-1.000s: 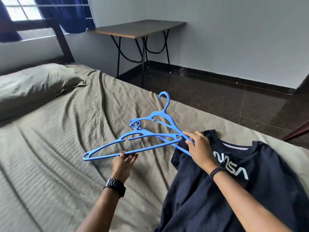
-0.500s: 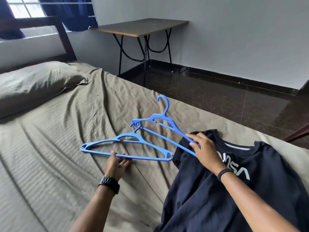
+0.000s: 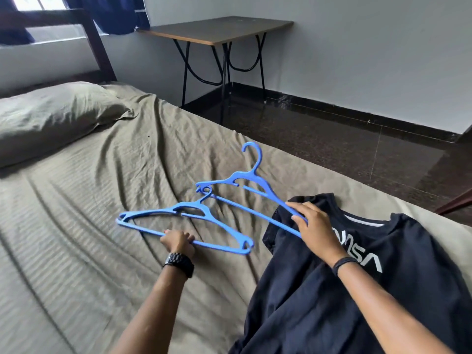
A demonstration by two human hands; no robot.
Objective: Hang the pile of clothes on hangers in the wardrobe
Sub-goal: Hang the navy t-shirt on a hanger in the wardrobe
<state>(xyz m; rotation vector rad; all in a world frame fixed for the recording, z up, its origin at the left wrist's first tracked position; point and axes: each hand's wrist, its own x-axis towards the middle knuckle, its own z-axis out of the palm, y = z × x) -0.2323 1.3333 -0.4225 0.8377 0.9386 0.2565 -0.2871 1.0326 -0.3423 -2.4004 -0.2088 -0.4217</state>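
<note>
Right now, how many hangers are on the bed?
2. Near hanger lies on the sheet, gripped by the left hand; far hanger is held by the right hand over the T-shirt.

The two blue plastic hangers came apart. The nearer blue plastic hanger (image 3: 189,226), lifted and crossing the farther blue plastic hanger (image 3: 245,185) a second earlier, dropped flat onto the olive bed sheet (image 3: 76,226), left of the dark navy T-shirt (image 3: 357,290). The left hand (image 3: 178,242) went from open fingers under its bottom bar to curling round that bar. The right hand (image 3: 314,226) slid slightly along the farther hanger's bar.
</note>
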